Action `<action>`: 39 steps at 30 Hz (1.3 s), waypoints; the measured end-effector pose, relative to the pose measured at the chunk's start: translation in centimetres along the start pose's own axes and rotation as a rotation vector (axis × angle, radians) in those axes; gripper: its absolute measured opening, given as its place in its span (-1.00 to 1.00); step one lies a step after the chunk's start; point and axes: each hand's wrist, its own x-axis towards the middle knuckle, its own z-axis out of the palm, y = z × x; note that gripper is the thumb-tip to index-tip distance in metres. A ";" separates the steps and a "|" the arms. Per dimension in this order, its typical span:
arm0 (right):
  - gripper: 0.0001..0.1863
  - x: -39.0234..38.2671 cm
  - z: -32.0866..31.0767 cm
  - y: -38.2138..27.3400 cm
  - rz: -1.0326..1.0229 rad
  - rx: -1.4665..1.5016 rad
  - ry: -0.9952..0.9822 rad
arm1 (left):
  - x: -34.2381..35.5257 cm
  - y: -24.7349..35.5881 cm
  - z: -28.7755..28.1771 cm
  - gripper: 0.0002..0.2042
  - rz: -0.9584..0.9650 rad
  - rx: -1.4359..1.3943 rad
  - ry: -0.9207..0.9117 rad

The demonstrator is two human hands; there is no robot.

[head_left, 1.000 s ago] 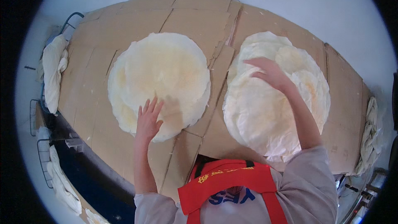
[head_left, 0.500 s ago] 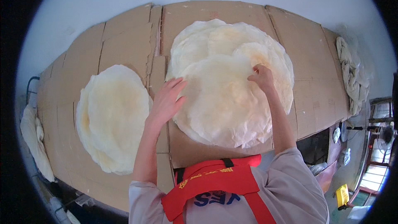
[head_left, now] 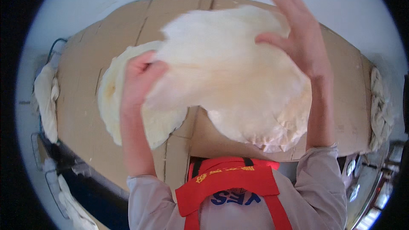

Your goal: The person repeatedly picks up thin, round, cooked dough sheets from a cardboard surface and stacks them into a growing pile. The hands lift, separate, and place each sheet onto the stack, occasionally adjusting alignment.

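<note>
left grip (head_left: 141, 79) pinches the sheet (head_left: 221, 55) at its left edge; right grip (head_left: 298, 40) is spread by its right side, contact unclear. the sheet is raised above the bench (head_left: 349, 106), between left pile (head_left: 111, 102) and right pile (head_left: 268, 132). it seems light, limp, easily torn: best held gently by opposite edges.

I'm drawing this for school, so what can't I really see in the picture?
In the head view:
Left hand: fingertips, curled out of sight at the edge of the pale sheet.
Left pile: its right upper part, behind the sheet and left hand.
Right pile: much of its top, behind the sheet; blur hides where one ends.
Grey shirt: lower part, cut off by the bottom edge.
</note>
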 end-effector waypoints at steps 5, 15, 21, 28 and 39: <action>-0.38 1.4 3.2 -1.3 0.116 0.237 -0.059 | -7.8 -6.7 -15.5 -0.88 -0.132 -0.007 0.461; -0.69 -11.5 5.3 5.3 0.532 0.204 -0.578 | -18.7 -26.2 -23.7 -0.84 -0.439 0.228 0.868; -0.74 -18.4 -1.5 8.9 0.815 0.032 -0.599 | -14.2 -22.5 -29.5 -0.74 -0.302 0.547 0.884; -0.71 -24.1 -5.7 9.4 0.999 -0.052 -0.554 | -9.3 -23.3 -28.1 -0.40 -0.139 1.315 1.052; -0.50 -31.6 -5.5 7.4 1.205 -0.019 -0.459 | -5.7 -27.6 -13.3 -0.35 -0.418 1.282 0.372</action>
